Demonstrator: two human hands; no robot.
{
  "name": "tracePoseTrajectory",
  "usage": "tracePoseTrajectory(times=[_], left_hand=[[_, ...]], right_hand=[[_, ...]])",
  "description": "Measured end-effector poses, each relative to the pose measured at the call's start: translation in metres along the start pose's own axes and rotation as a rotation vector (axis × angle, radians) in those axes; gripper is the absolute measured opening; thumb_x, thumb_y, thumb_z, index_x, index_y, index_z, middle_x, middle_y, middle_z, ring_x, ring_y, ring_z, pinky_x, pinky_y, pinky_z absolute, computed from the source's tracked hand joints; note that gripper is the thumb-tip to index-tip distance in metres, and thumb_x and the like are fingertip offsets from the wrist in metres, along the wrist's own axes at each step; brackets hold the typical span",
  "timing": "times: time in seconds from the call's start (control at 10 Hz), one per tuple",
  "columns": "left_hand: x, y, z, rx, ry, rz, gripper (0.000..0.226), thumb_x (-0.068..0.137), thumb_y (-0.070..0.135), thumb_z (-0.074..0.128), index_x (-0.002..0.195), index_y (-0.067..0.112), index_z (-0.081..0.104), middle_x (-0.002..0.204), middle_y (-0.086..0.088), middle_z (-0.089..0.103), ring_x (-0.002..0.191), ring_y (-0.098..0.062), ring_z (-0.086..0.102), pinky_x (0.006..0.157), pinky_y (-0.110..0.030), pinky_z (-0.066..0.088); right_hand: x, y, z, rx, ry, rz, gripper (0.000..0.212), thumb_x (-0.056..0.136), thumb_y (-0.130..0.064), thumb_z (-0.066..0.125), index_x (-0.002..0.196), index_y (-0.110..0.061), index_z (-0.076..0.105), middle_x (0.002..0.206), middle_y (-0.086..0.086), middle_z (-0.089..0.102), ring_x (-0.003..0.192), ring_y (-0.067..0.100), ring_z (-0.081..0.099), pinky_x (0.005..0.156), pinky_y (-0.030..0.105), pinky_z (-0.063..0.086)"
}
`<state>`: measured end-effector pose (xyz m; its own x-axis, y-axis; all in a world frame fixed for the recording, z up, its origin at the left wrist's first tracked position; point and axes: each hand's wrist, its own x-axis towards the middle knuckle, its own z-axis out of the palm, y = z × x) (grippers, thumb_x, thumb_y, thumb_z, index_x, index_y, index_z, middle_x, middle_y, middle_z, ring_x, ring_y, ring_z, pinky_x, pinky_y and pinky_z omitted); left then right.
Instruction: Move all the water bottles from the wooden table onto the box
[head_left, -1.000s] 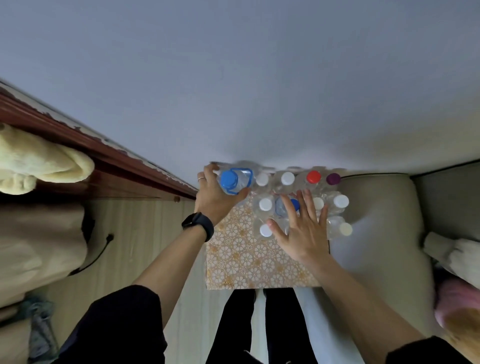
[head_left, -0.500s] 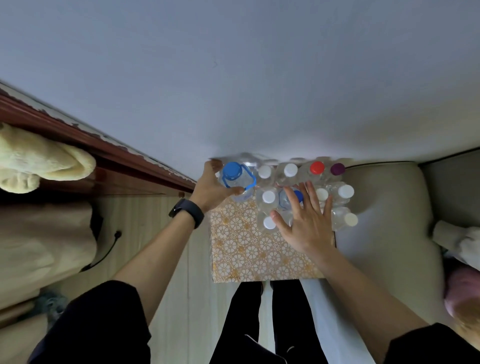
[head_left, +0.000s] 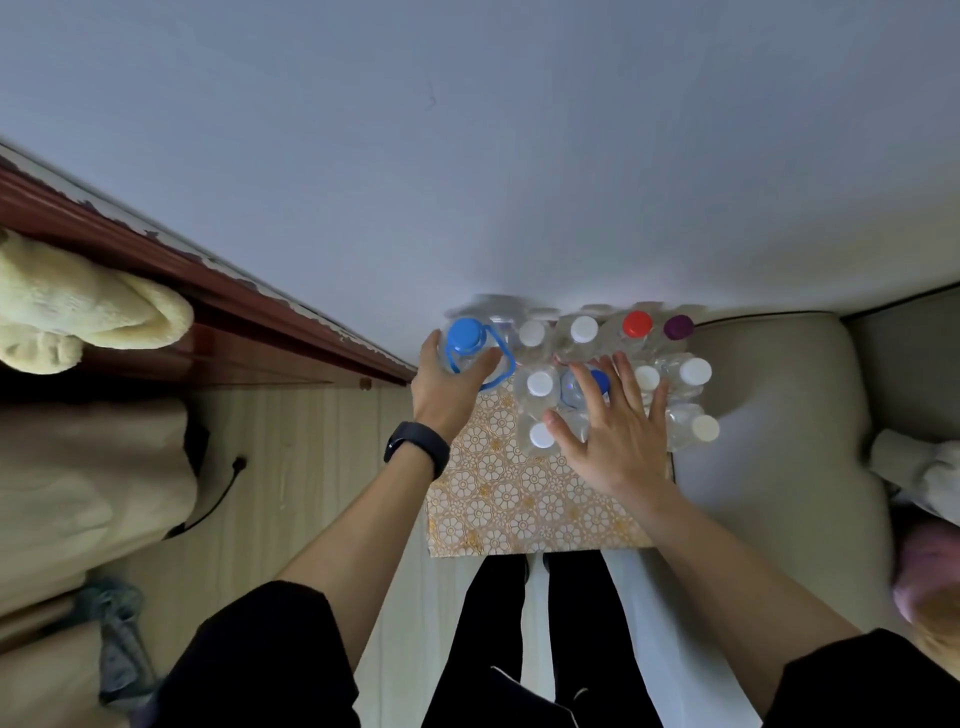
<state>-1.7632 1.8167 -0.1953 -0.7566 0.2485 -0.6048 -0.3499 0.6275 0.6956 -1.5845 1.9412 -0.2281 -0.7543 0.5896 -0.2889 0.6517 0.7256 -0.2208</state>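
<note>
1 head-worn wide-angle view looks steeply down, close over the box (head_left: 524, 499).

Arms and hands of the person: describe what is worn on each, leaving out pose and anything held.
Both arms have dark sleeves pushed up above the elbows, leaving the forearms bare. The left wrist carries a black band, like a watch or fitness tracker. The left hand and right hand wear no gloves; no ring shows clearly.

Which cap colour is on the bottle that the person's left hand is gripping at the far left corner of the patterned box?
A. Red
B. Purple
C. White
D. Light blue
D: the left hand is wrapped around the bottle with the light blue cap and blue carry loop, while the red cap and purple cap sit on bottles further right in the back row of the patterned box.
</note>
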Motion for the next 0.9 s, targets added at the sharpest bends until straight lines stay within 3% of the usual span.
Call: tracePoseTrajectory(times=[0.1, 0.2, 0.3, 0.4, 0.5, 0.6, 0.8, 0.9], left_hand=[[0.009, -0.001, -0.010, 0.045, -0.114, 0.000, 0.113, 0.056, 0.071, 0.080, 0.150, 0.027, 0.034, 0.143, 0.003, 0.055, 0.124, -0.020, 0.059, 0.103, -0.048, 0.051], [0.004, 0.012, -0.019, 0.079, -0.217, -0.016, 0.124, 0.058, 0.068, 0.083, 0.157, 0.025, 0.022, 0.155, -0.002, 0.042, 0.136, -0.024, 0.049, 0.111, -0.049, 0.043], [-0.012, 0.029, -0.029, 0.087, -0.241, -0.033, 0.108, 0.080, 0.031, 0.082, 0.160, 0.018, 0.010, 0.161, -0.007, 0.031, 0.142, -0.028, 0.040, 0.115, -0.045, 0.035], [-0.030, 0.037, -0.045, 0.133, -0.237, -0.024, 0.096, 0.085, 0.018, 0.077, 0.159, 0.019, 0.016, 0.159, -0.010, 0.034, 0.138, -0.028, 0.045, 0.107, -0.040, 0.040], [-0.059, 0.043, -0.060, 0.262, -0.247, 0.054, 0.084, 0.087, 0.025, 0.074, 0.156, 0.020, 0.027, 0.155, -0.005, 0.041, 0.112, -0.014, 0.060, 0.086, -0.020, 0.046], [-0.098, 0.050, -0.071, 0.425, -0.266, 0.125, 0.071, 0.091, 0.028, 0.067, 0.153, 0.022, 0.033, 0.150, -0.004, 0.048, 0.101, -0.008, 0.058, 0.082, -0.017, 0.042], [-0.157, 0.064, -0.072, 0.687, -0.282, 0.263, 0.068, 0.094, 0.032, 0.059, 0.154, 0.021, 0.030, 0.138, -0.010, 0.058, 0.117, -0.026, 0.061, 0.095, -0.034, 0.049], [-0.168, 0.075, -0.065, 0.800, -0.232, 0.343, 0.069, 0.094, 0.038, 0.056, 0.155, 0.022, 0.028, 0.130, -0.011, 0.063, 0.112, -0.027, 0.062, 0.094, -0.040, 0.051]], right_hand=[[0.000, -0.001, -0.002, 0.000, -0.018, 0.002, 0.075, 0.091, -0.080, 0.019, 0.155, -0.042, 0.014, 0.165, 0.003, 0.023, 0.155, 0.016, -0.006, 0.120, 0.059, -0.001], [-0.001, -0.003, -0.009, 0.016, -0.071, 0.008, 0.076, 0.091, -0.080, 0.018, 0.156, -0.042, 0.008, 0.168, 0.005, 0.012, 0.154, 0.016, -0.014, 0.120, 0.058, -0.006], [-0.001, -0.007, -0.016, 0.026, -0.170, 0.019, 0.078, 0.091, -0.078, 0.017, 0.157, -0.042, -0.002, 0.167, 0.005, -0.015, 0.149, 0.017, -0.029, 0.119, 0.059, -0.011], [-0.005, -0.014, -0.031, 0.035, -0.202, 0.017, 0.075, 0.097, -0.068, 0.026, 0.159, -0.037, -0.005, 0.166, 0.003, -0.022, 0.150, 0.023, -0.028, 0.120, 0.060, -0.008], [-0.021, -0.022, -0.055, 0.055, -0.175, 0.007, 0.068, 0.100, -0.052, 0.039, 0.159, -0.032, 0.011, 0.169, 0.004, -0.005, 0.155, 0.028, -0.010, 0.122, 0.060, 0.001], [-0.046, -0.030, -0.082, 0.117, -0.158, -0.005, 0.060, 0.095, -0.045, 0.045, 0.151, -0.028, 0.035, 0.166, 0.004, 0.018, 0.153, 0.032, 0.013, 0.121, 0.056, 0.017], [-0.094, -0.035, -0.153, 0.291, -0.055, 0.014, 0.050, 0.096, -0.039, 0.053, 0.145, -0.029, 0.048, 0.159, -0.002, 0.034, 0.150, 0.022, 0.020, 0.122, 0.035, 0.014], [-0.098, -0.020, -0.175, 0.322, 0.005, -0.032, 0.049, 0.092, -0.048, 0.047, 0.139, -0.033, 0.053, 0.150, -0.007, 0.046, 0.145, 0.020, 0.031, 0.120, 0.036, 0.023]])
